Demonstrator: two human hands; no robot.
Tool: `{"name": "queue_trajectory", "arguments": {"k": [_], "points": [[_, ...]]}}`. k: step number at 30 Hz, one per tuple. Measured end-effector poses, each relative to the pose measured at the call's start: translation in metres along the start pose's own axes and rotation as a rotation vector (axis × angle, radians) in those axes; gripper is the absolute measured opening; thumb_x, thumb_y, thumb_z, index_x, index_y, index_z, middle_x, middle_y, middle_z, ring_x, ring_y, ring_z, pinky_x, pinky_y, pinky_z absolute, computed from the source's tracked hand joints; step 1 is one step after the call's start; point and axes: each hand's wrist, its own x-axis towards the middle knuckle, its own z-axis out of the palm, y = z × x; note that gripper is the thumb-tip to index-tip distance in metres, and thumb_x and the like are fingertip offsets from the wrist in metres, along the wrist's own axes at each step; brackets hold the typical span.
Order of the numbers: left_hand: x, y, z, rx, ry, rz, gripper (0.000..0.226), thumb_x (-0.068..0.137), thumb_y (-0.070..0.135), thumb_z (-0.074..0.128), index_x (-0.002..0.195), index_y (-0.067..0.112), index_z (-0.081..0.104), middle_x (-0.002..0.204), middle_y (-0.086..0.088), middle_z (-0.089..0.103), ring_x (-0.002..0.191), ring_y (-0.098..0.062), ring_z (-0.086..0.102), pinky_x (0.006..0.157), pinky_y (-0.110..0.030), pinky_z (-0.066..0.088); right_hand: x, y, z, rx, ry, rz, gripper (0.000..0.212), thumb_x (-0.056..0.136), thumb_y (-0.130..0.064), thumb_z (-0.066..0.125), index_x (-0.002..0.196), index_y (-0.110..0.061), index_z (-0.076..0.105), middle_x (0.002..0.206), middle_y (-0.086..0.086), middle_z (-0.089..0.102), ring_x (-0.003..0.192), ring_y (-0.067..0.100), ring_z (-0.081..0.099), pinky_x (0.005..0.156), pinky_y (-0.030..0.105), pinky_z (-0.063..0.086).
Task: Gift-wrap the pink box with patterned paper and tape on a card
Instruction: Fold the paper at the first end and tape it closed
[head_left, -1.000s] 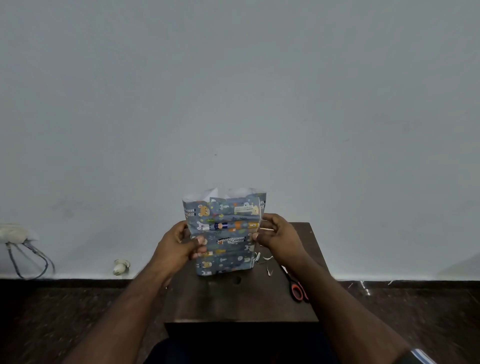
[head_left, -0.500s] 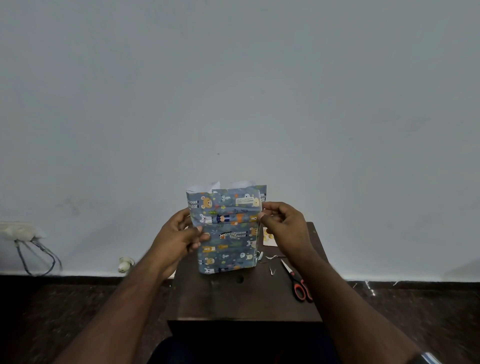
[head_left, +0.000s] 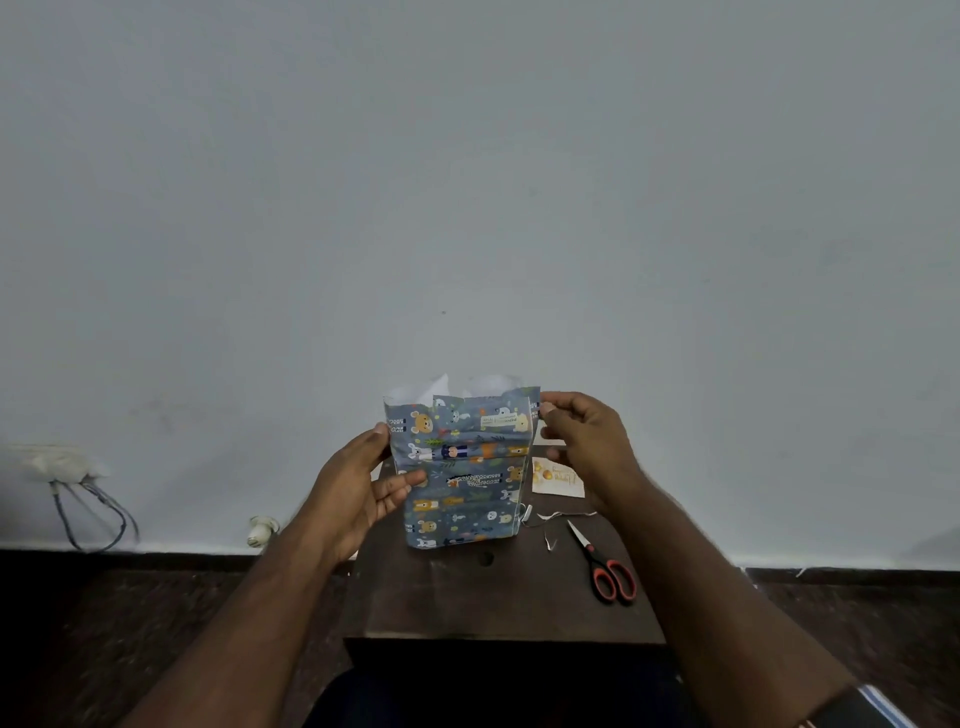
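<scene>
Head view shows the wrapped box (head_left: 462, 470) standing on end at the far middle of the small dark table (head_left: 467, 597), its body already sleeved in blue animal-print paper (head_left: 457, 415) whose top stands open, the white inside showing above the rim. The left hand (head_left: 353, 483) steadies the box's left side, thumb across the front and fingers mostly straight against the paper. The right hand (head_left: 582, 441) has its fingers curled at the box's upper right corner and appears to pinch the loose paper edge there, though the exact contact is hard to make out.

Right of the box lies a card (head_left: 558, 475), flat on the table; nearer the front edge lie the scissors (head_left: 605, 564), with thin paper scraps (head_left: 550, 525) between them and the box.

Risk, as I judge it: the open top flaps may crease unevenly or tear if pulled hard at one corner, and the upright box could tip if the left hand loosens.
</scene>
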Motion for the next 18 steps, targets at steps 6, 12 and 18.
{"name": "queue_trajectory", "arguments": {"k": [6, 12, 18], "points": [[-0.0052, 0.004, 0.0026, 0.031, -0.01, -0.019, 0.03, 0.103, 0.039, 0.054, 0.122, 0.019, 0.067, 0.111, 0.006, 0.076, 0.093, -0.031, 0.074, 0.069, -0.032, 0.049, 0.004, -0.0069, -0.0024, 0.081, -0.175, 0.23, 0.015, 0.099, -0.022, 0.061, 0.107, -0.018, 0.073, 0.095, 0.001, 0.071, 0.086, 0.016, 0.062, 0.069, 0.028, 0.052], [-0.0088, 0.0061, 0.0061, 0.084, 0.001, -0.03, 0.027, 0.102, 0.038, 0.055, 0.119, 0.019, 0.067, 0.101, 0.011, 0.078, 0.096, -0.032, 0.074, 0.067, -0.03, 0.048, 0.0045, -0.004, -0.0022, 0.052, -0.215, 0.228, 0.022, 0.092, -0.024, 0.071, 0.113, -0.018, 0.072, 0.1, -0.003, 0.072, 0.09, 0.014, 0.065, 0.082, 0.032, 0.051], [-0.0093, 0.0073, 0.0079, 0.168, 0.001, -0.023, 0.02, 0.098, 0.034, 0.064, 0.114, 0.021, 0.067, 0.094, 0.003, 0.079, 0.091, -0.028, 0.076, 0.061, -0.027, 0.046, 0.0054, -0.005, 0.0031, -0.046, -0.261, 0.223, 0.033, 0.084, -0.018, 0.08, 0.116, -0.015, 0.071, 0.109, 0.004, 0.075, 0.091, 0.014, 0.069, 0.077, 0.034, 0.053]]}}
